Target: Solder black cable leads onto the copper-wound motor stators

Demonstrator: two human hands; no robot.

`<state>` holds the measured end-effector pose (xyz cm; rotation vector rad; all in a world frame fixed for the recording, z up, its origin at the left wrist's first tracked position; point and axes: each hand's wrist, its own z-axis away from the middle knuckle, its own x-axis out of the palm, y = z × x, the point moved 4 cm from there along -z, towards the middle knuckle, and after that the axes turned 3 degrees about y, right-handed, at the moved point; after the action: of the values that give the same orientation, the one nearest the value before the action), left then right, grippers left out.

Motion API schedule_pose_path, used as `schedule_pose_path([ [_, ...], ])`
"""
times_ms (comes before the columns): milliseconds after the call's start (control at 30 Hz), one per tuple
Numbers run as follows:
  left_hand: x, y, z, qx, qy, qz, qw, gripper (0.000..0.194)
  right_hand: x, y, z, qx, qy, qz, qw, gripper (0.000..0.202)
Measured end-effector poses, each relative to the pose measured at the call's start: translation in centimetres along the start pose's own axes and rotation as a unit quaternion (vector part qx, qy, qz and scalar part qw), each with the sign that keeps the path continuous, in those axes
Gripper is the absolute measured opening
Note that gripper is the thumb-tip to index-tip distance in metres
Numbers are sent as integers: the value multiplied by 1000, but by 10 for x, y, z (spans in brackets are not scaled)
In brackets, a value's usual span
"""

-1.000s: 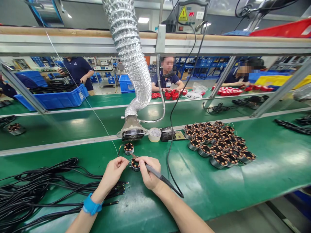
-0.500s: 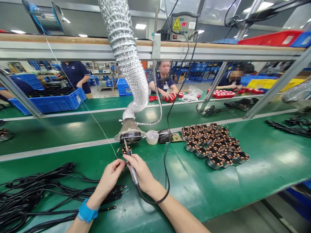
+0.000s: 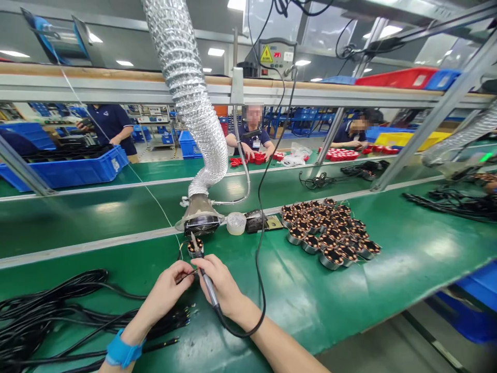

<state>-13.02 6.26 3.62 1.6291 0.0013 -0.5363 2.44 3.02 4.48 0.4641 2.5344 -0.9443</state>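
Toward the front of a green-topped workbench [image 3: 310,305], whose near edge slants up to the right, both hands work close to a single motor stator [image 3: 195,247] that stands just below a fume hood [image 3: 199,220]. A broad stretch of green surface gives room between the right forearm and a cluster of stators [image 3: 328,235]; another runs from that cluster to the near edge. On the left, a heap of black cables [image 3: 50,311] crowds up to the wristbanded arm, and the hood limits the space ahead.

The right hand [image 3: 221,285] is wrapped around a soldering iron [image 3: 208,285], its tip slanting up in front of the single stator; whether they touch, I cannot tell. The left hand [image 3: 169,290] pinches a thin dark lead [image 3: 182,278] between thumb and fingers, just beside the right fingertips.

The surface is smooth and glossy, with patches of reflected light. Behind the stator, a white roll [image 3: 236,223] sits beside the hood, from which a crinkled foil duct [image 3: 190,88] rises. Across the bench, co-workers in navy shirts handle parts, some of them red, near a blue bin [image 3: 73,168].

On the shelf, a control box [image 3: 276,58] bears a yellow triangle with a lightning bolt, a white label and a red digital display, the lettering too small to read.
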Motion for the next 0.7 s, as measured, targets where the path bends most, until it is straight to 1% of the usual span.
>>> schedule_pose_path([
  [167,0,1,0,-53,-5,42,998,36,4,5,3,6,7,-27,1000,44],
  [400,1,-7,-1,-77,0,67,995,47,2,-2,3,7,5,-17,1000,45],
  [567,-1,-10,-4,-84,3,87,993,45,1,1,6,43,1,-17,999,46],
  [700,-2,-10,-3,-89,3,93,992,41,0,10,4,70,36,-27,997,46],
])
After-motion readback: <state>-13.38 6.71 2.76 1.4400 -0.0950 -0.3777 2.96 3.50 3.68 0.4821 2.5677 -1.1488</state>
